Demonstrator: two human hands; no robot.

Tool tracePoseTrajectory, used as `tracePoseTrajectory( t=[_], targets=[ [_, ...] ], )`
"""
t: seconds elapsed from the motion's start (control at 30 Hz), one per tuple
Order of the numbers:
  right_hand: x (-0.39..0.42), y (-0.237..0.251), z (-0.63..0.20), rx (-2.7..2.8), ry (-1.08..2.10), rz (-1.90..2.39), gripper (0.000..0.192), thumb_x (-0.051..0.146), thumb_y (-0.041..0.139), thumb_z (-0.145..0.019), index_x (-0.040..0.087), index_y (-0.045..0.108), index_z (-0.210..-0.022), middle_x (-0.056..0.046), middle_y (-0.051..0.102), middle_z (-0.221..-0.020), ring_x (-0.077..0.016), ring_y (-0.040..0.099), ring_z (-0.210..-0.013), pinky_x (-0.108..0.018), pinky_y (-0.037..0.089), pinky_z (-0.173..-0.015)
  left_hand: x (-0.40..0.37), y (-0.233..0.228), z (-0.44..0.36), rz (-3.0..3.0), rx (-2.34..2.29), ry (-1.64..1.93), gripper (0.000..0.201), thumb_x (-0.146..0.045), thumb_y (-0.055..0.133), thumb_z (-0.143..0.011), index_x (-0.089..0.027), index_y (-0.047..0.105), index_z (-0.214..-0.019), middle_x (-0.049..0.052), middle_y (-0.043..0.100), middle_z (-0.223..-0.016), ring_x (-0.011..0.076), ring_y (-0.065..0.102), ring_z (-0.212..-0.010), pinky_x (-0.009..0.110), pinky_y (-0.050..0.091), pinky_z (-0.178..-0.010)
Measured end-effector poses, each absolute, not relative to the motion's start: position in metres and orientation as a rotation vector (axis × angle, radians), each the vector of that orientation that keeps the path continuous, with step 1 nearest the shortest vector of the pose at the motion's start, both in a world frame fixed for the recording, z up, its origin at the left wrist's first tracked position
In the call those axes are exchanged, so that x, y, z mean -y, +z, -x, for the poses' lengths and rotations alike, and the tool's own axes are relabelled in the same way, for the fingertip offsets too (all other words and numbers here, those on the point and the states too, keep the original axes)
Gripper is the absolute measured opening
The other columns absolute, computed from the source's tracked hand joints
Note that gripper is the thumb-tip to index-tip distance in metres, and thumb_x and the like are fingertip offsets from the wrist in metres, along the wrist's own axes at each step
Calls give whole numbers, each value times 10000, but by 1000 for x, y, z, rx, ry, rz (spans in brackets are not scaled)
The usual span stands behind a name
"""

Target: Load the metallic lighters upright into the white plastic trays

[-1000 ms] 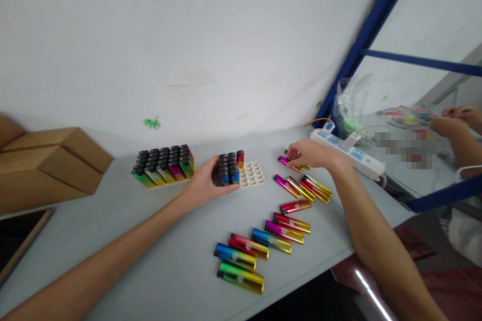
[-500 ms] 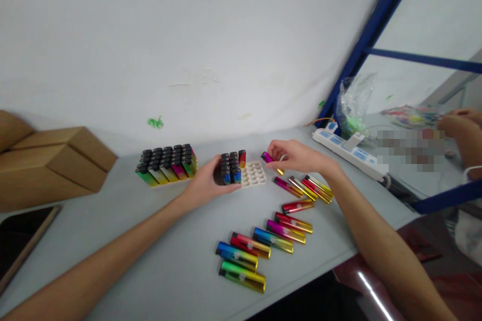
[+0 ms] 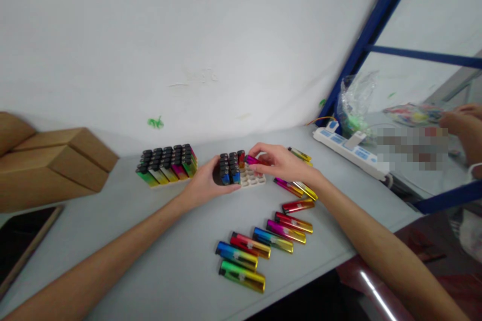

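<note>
You are at a smooth pale grey worktop (image 3: 181, 261) set against a plain white wall with a small green smear. The landmark is the white plastic tray (image 3: 253, 177) with round sockets, partly filled with upright black-capped lighters. Your left hand (image 3: 205, 183) wraps the tray's left end, fingers closed on it. Your right hand (image 3: 280, 163) pinches a glossy magenta lighter (image 3: 253, 160), held low just above the tray's open sockets. Right of and in front of the tray lie loose metallic, rainbow-tinted lighters (image 3: 263, 238) in rough rows. Left of the tray stands a full tray of lighters (image 3: 167, 164), and beyond it brown cardboard boxes (image 3: 48, 160). Far right of the tray, past a white power strip (image 3: 348, 150) and a blue frame, another person's hands are partly cut off and their work is blurred.
</note>
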State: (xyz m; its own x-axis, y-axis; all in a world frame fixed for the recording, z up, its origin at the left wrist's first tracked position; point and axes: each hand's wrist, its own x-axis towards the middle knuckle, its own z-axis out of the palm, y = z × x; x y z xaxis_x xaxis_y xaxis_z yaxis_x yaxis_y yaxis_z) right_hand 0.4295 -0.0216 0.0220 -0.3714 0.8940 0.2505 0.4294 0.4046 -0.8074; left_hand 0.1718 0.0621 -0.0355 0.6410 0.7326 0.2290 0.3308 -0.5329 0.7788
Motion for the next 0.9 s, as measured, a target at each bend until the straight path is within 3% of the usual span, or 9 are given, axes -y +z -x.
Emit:
tracePoseTrajectory(
  t=[0.1,0.27,0.4,0.6,0.9],
  targets=[
    [22,18,-424,1912,928,1091,255,407,636,-996,219,572,-1155,-9,691,-920,-151,636,-762,-281,526,-690,-60,-33,-172,-2125,-833,709,653,-516,891,-665,-160,604,-1131,89,737,-1077,317,711,-1017,434,595,-891],
    [22,18,-419,1860,974,1010,266,428,584,-1026,221,550,-1190,-9,646,-954,-151,588,-815,-278,501,-729,-57,-28,-174,-2093,-799,709,639,-515,883,-681,-158,605,-1133,90,739,-1091,315,714,-1023,428,590,-909],
    [25,24,-413,1865,904,1100,300,491,550,-1031,198,603,-986,12,570,-845,-138,513,-744,-265,443,-674,-55,-26,-175,-2086,-781,721,635,-524,878,-684,-170,607,-1137,75,747,-1090,304,719,-1008,411,598,-888],
    [27,23,-405,1796,595,1248,453,551,553,-1002,208,473,-717,63,357,-641,-108,352,-609,-265,279,-560,-55,-26,-176,-2095,-795,716,650,-524,879,-676,-167,605,-1145,81,746,-1106,309,717,-1023,414,597,-901],
    [24,21,-402,1764,441,1367,290,350,538,-906,220,435,-667,69,338,-578,-108,316,-570,-268,235,-553,-53,-22,-177,-2099,-796,722,642,-501,876,-678,-169,613,-1161,69,749,-1097,307,715,-1026,412,599,-906]
  ],
)
